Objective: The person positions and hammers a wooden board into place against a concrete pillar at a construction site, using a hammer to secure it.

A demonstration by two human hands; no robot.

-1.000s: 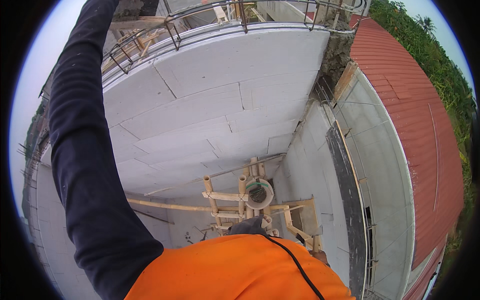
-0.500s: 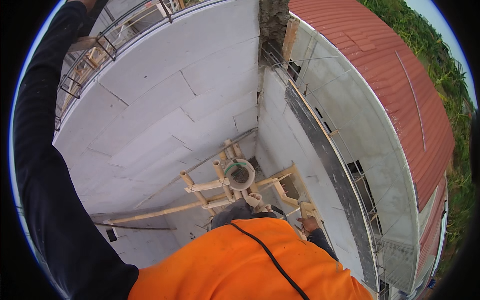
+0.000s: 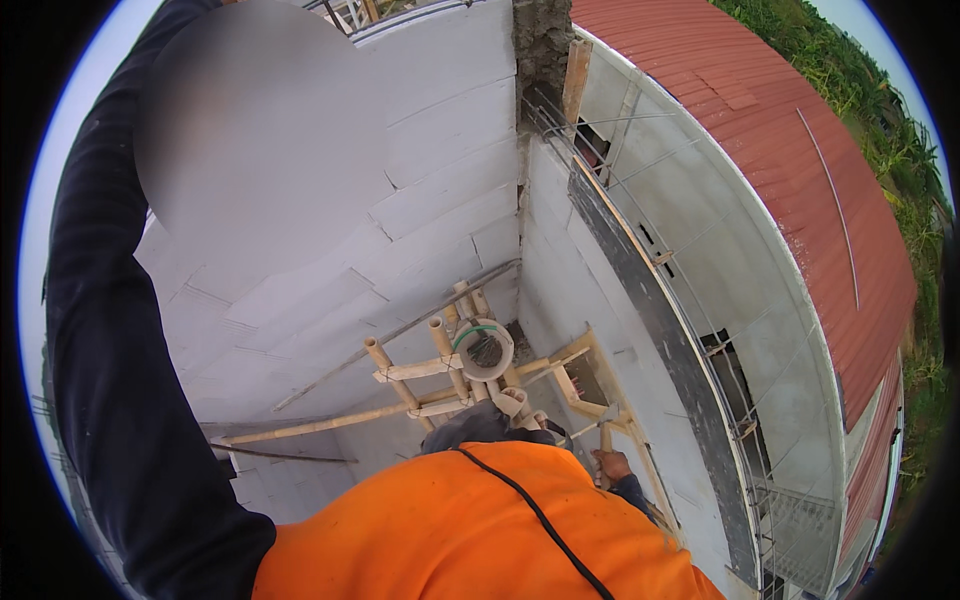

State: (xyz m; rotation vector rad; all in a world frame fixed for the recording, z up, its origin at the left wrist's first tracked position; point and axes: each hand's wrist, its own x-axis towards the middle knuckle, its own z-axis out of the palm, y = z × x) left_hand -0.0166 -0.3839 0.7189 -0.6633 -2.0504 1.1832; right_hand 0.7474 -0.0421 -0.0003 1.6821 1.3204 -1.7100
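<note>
My left arm [image 3: 105, 330], in a dark sleeve, reaches up the left side. Only a sliver of my left hand [image 3: 225, 4] shows at the top edge, too little to read its fingers. Low at centre right, my right hand [image 3: 610, 466] is wrapped round a short wooden pole [image 3: 606, 436] beside a timber frame. Below me, partly behind my orange shirt, stand tied bamboo scaffold poles [image 3: 400, 380] with a pale round bucket [image 3: 485, 349] among them, a green line across it. My feet [image 3: 515, 402] are partly visible just under the bucket.
A white block wall [image 3: 440, 170] fills the centre, partly blurred. To the right are a rough concrete column [image 3: 542, 40], steel bars, a dark board [image 3: 665, 350] along the wall top, and a red roof [image 3: 760, 140] with greenery behind. A long bamboo pole [image 3: 300, 428] crosses below.
Since a second ago my view has turned, so the column and roof sit further left. My right hand has come into view at the wooden pole. My left arm still reaches up.
</note>
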